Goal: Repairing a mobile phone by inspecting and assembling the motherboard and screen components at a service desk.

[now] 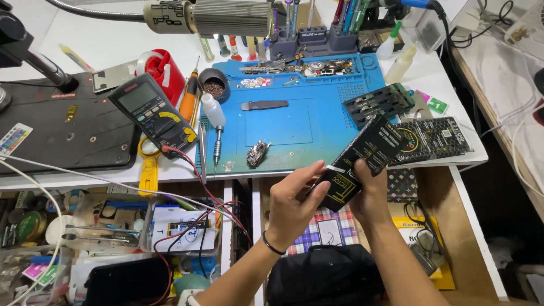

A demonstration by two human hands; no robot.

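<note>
Black flat box [358, 161] with yellow print, held over the desk edge at 5 o'clock of the blue mat [283, 127] | right hand [371, 198] clasps its underside, left hand [294, 201] pinches the near end | likely light, stiff card; best gripped by the long edges.

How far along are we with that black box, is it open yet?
Done: the black box is off the bench and held by both hands over the table edge. In hand: the left hand grips its lower end, the right hand supports it from beneath. Left: it looks closed; nothing from it lies on the blue mat.
</note>
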